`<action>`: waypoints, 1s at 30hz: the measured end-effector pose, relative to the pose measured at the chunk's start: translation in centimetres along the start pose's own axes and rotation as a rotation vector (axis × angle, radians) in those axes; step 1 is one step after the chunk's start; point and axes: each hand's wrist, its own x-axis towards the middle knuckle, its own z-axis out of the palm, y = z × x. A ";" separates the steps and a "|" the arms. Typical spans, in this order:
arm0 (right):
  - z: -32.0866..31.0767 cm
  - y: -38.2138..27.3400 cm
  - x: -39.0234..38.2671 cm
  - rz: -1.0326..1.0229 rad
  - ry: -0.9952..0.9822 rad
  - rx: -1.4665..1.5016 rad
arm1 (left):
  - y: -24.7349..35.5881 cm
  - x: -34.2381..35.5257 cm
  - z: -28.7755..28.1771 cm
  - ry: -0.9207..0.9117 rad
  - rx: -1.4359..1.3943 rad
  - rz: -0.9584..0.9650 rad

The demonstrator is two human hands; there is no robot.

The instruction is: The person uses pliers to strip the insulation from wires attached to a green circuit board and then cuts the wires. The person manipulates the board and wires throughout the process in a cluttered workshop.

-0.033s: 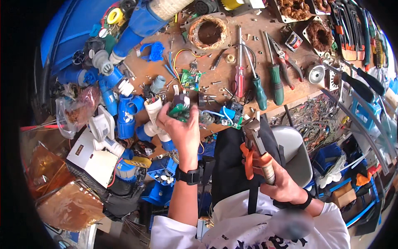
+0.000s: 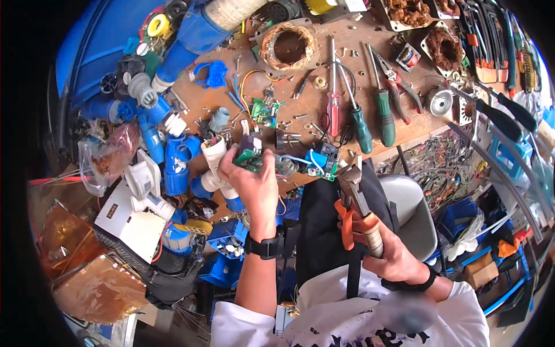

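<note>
Wore a white shirt with dark lettering across it, nearest of all and well below the red-handled screwdriver. Clasped orange-handled pliers in the right hand, below that screwdriver, with fingers wrapped round the grips; could not tell the gap of the jaws. Saw blue bins, well below and left of the screwdriver, holding small white and dark parts, and farther left a white-topped box with a small dark label. Pinched a green circuit board between thumb and fingers of the left hand, below and left of the screwdriver; noted a second board just below it, near the pliers. Found a clear bag of reddish-brown material far left of it, and a printed packet up and right of it, too small to read.
</note>
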 end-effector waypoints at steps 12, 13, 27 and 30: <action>0.0 -0.4 0.8 0.028 -0.028 0.060 | 1.0 -3.1 -2.6 -0.055 -0.541 0.007; 0.1 -0.4 0.9 0.030 -0.032 0.065 | 0.6 -3.0 -2.7 -0.056 -0.547 0.026; 1.5 -1.1 2.7 0.287 -0.087 0.122 | 0.2 -2.9 -3.1 -0.082 -0.484 0.330; 1.7 -0.9 2.8 0.253 -0.083 0.024 | 0.1 -2.7 -3.2 -0.095 -0.401 0.390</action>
